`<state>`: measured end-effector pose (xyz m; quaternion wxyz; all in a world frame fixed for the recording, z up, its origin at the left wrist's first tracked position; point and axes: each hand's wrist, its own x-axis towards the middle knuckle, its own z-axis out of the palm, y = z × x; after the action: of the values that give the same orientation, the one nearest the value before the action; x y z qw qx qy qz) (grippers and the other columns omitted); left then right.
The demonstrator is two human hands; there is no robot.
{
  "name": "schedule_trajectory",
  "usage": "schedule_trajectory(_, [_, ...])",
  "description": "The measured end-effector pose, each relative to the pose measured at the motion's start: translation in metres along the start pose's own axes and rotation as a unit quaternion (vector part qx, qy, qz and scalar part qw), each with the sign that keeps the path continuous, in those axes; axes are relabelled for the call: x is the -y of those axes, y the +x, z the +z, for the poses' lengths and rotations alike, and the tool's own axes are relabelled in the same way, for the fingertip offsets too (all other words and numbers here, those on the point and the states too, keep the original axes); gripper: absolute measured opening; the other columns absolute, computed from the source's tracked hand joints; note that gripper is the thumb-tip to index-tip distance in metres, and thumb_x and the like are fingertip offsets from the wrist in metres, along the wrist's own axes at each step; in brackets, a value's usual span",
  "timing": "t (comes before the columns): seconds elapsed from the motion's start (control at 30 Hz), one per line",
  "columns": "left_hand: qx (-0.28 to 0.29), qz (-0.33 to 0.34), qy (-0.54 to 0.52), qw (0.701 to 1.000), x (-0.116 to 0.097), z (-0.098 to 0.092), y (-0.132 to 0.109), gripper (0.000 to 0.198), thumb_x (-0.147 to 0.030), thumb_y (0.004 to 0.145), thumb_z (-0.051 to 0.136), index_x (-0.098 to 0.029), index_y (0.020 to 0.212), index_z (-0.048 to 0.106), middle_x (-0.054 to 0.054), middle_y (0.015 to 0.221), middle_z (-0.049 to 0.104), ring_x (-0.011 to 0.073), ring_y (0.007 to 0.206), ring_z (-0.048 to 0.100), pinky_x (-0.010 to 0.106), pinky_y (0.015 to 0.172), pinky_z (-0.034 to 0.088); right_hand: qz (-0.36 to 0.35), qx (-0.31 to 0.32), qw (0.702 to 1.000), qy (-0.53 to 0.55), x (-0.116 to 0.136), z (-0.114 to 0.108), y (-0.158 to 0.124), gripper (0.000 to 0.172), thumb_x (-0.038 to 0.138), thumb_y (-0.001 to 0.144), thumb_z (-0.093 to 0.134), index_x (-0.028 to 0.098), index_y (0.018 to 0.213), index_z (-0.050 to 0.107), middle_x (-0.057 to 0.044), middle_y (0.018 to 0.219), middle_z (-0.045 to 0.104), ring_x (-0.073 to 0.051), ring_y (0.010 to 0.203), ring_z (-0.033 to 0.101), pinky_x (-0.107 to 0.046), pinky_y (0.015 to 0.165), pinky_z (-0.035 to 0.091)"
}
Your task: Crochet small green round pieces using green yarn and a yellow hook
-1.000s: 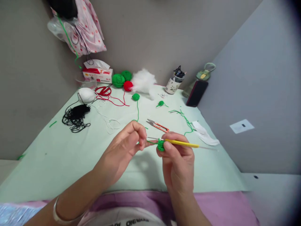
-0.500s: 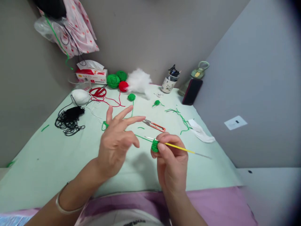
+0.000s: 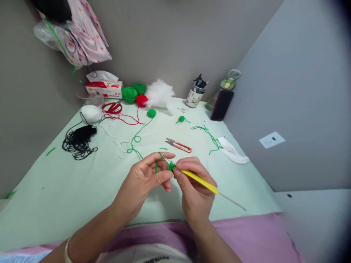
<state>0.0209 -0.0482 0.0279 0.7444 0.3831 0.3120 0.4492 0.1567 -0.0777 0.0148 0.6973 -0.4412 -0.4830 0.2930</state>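
Over the near part of the pale green table [image 3: 82, 190] my two hands meet. My left hand [image 3: 146, 179] pinches a small green crochet piece [image 3: 171, 167], with green yarn [image 3: 137, 140] looped over its forefinger and trailing back to a small green ball [image 3: 151, 113]. My right hand [image 3: 192, 188] is closed on a yellow-handled crochet hook [image 3: 201, 181]; the hook's tip is at the green piece and its metal tail points right and toward me.
Orange thread snips [image 3: 179, 145] lie just beyond my hands. Farther back are black yarn [image 3: 78, 140], a white ball [image 3: 91, 113], red scissors [image 3: 112, 107], green and red yarn balls [image 3: 134, 94], white stuffing [image 3: 160, 94], a tissue box [image 3: 102, 87], a jar [image 3: 194, 96], a phone [image 3: 221, 105].
My left hand, spread open half a second ago, has closed on the green piece again with yarn over its finger. The hook has tilted down to the right. The camera shifted slightly.
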Motion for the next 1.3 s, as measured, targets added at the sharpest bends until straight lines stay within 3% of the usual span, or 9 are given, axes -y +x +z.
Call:
schedule_trajectory(0.23, [-0.015,-0.021,-0.010,1.000,-0.004,-0.001,-0.001,0.030,-0.027,0.085,0.086,-0.023,0.113,0.079,-0.003,0.081,0.064,0.0099,0.061,0.066,0.025,0.064,0.054,-0.002,-0.010,1.000,0.016,0.001,0.001,0.004,0.021,0.007,0.080,0.078,0.027,0.081,0.080,-0.001,0.076,0.073,-0.016,0.072,0.068,-0.026,0.060,0.055])
schedule_trajectory(0.33, [-0.023,-0.027,-0.018,0.999,-0.002,0.000,-0.002,0.036,-0.029,0.084,0.087,-0.021,0.117,0.076,-0.002,0.085,0.068,0.0085,0.055,0.063,0.025,0.059,0.052,0.064,0.002,0.996,0.067,-0.001,0.001,0.005,0.014,0.012,0.079,0.082,0.026,0.078,0.079,0.000,0.075,0.073,-0.014,0.066,0.066,-0.024,0.058,0.054])
schedule_trajectory(0.47, [-0.041,-0.042,-0.041,0.997,0.000,0.003,-0.004,0.036,-0.028,0.086,0.083,-0.019,0.120,0.074,-0.003,0.074,0.067,0.0103,0.055,0.062,0.026,0.061,0.053,0.171,0.013,0.973,0.156,-0.003,0.006,0.005,0.010,0.025,0.078,0.086,0.025,0.077,0.077,0.002,0.067,0.068,-0.012,0.054,0.059,-0.025,0.050,0.050])
schedule_trajectory(0.67, [-0.072,-0.049,-0.068,0.994,-0.001,0.007,-0.002,0.042,-0.023,0.079,0.091,-0.022,0.119,0.078,-0.002,0.090,0.069,0.0116,0.077,0.069,0.026,0.080,0.059,0.118,-0.011,0.991,0.066,-0.006,0.005,0.003,0.010,0.018,0.079,0.085,0.027,0.078,0.079,0.001,0.076,0.072,-0.014,0.067,0.067,-0.026,0.060,0.055])
schedule_trajectory(0.73, [-0.067,-0.050,-0.076,0.994,0.001,0.006,0.000,0.042,-0.021,0.078,0.092,-0.021,0.118,0.079,-0.003,0.084,0.069,0.0093,0.071,0.068,0.022,0.074,0.058,0.121,-0.005,0.990,0.068,-0.008,0.002,0.004,0.010,0.019,0.079,0.085,0.027,0.079,0.079,0.001,0.078,0.074,-0.015,0.071,0.068,-0.026,0.063,0.056])
schedule_trajectory(0.87, [-0.046,-0.079,-0.109,0.990,0.006,0.000,0.003,0.040,-0.021,0.080,0.090,-0.017,0.118,0.078,-0.005,0.066,0.066,0.0065,0.056,0.061,0.014,0.052,0.048,0.196,0.004,0.971,0.136,-0.012,-0.001,0.008,0.012,0.025,0.074,0.089,0.025,0.077,0.076,0.002,0.074,0.073,-0.013,0.063,0.064,-0.026,0.061,0.054])
schedule_trajectory(0.93, [-0.047,-0.093,-0.127,0.986,0.008,-0.002,0.003,0.037,-0.019,0.083,0.088,-0.017,0.119,0.078,-0.005,0.061,0.064,0.0064,0.053,0.061,0.012,0.049,0.047,0.207,0.001,0.970,0.127,-0.015,-0.002,0.008,0.014,0.028,0.075,0.089,0.024,0.078,0.076,0.002,0.074,0.072,-0.013,0.063,0.063,-0.026,0.061,0.054])
schedule_trajectory(1.13, [-0.068,-0.092,-0.177,0.977,0.007,0.000,0.004,0.027,-0.008,0.090,0.076,-0.017,0.116,0.079,0.001,0.091,0.075,0.0093,0.078,0.075,0.017,0.076,0.063,0.148,0.027,0.988,0.043,-0.019,-0.008,0.007,0.008,0.025,0.079,0.086,0.026,0.082,0.079,0.000,0.083,0.074,-0.016,0.077,0.069,-0.029,0.070,0.057])
schedule_trajectory(1.3, [-0.050,-0.057,-0.108,0.991,0.009,-0.002,0.004,0.030,-0.018,0.090,0.082,-0.022,0.119,0.078,-0.002,0.091,0.071,0.0085,0.077,0.074,0.017,0.077,0.061,0.140,0.054,0.987,0.059,-0.018,-0.014,0.011,0.008,0.023,0.081,0.087,0.028,0.083,0.080,0.002,0.081,0.071,-0.014,0.075,0.066,-0.027,0.068,0.054])
